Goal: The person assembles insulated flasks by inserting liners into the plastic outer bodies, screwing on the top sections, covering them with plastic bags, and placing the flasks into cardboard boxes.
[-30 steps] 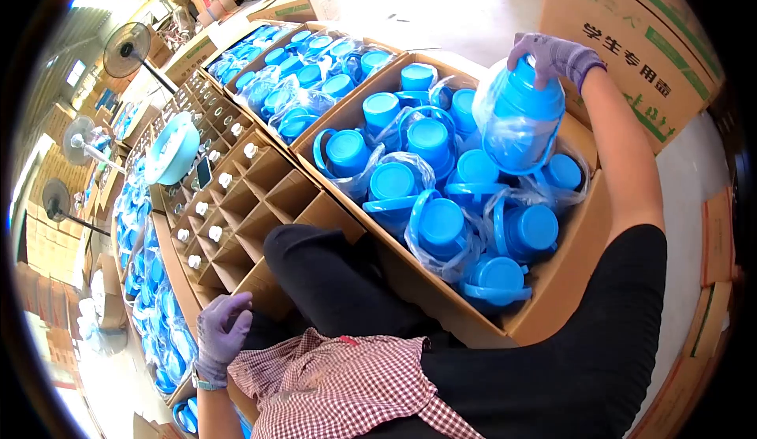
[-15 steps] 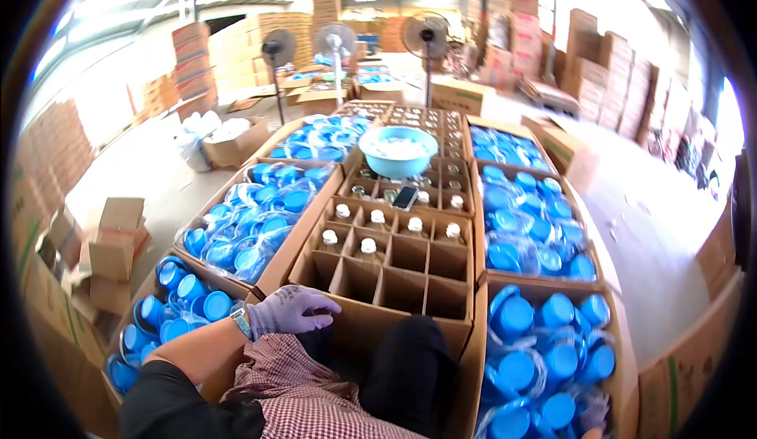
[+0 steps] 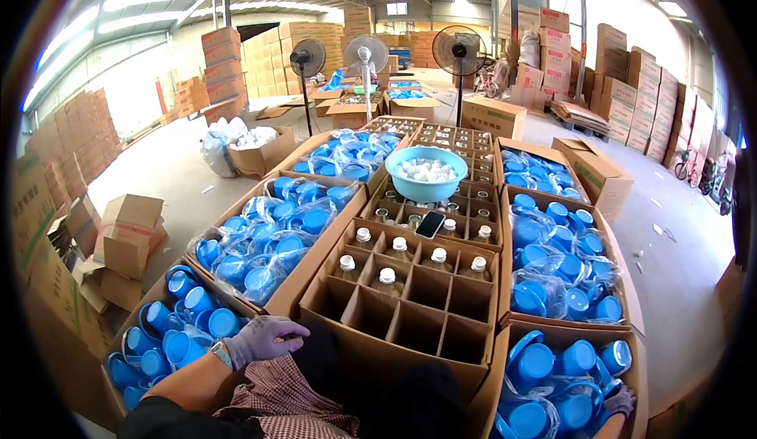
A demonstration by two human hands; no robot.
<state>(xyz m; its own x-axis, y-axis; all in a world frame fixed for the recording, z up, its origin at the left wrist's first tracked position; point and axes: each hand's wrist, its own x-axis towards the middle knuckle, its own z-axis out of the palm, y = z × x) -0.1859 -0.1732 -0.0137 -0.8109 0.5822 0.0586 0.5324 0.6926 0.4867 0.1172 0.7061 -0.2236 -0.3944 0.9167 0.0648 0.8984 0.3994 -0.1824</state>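
Blue jugs (image 3: 531,362), handled, several with clear plastic wrap: packed in the open carton (image 3: 641,372) at the person's near right.

Right hand (image 3: 620,401), grey-purple glove: at the outer side of that carton, over the jugs, at the picture's lower right. Fingers partly hidden; cannot tell whether they are apart or clamped on a jug.

Left hand (image 3: 268,340), matching glove: fingers loosely curved, slightly apart, nothing between them; held above the lap, near the corner of the divided carton. Wristwatch (image 3: 221,353) at its wrist.

Checked apron (image 3: 284,396), red and white: below the left hand.

Divided carton (image 3: 378,350), cardboard cells: directly before the person. Contents: six white-capped bottles (image 3: 387,278), clear; four in the far row, two at the left of the next row.

Blue jugs, further lot (image 3: 186,350): unwrapped, in a carton just left of the left forearm.

Bagged blue jugs (image 3: 288,242): in a long carton beyond that lot; similar cartons along the right side.

Phone (image 3: 430,225), dark screen: lying beyond the bottles, just in front of the basin.

Basin (image 3: 426,192), light blue: resting on the divided cartons farther back; filled with small white pieces (image 3: 426,170).

Standing fans, three (image 3: 459,50): behind the carton rows.

Stacked boxes (image 3: 224,65): toward the walls.
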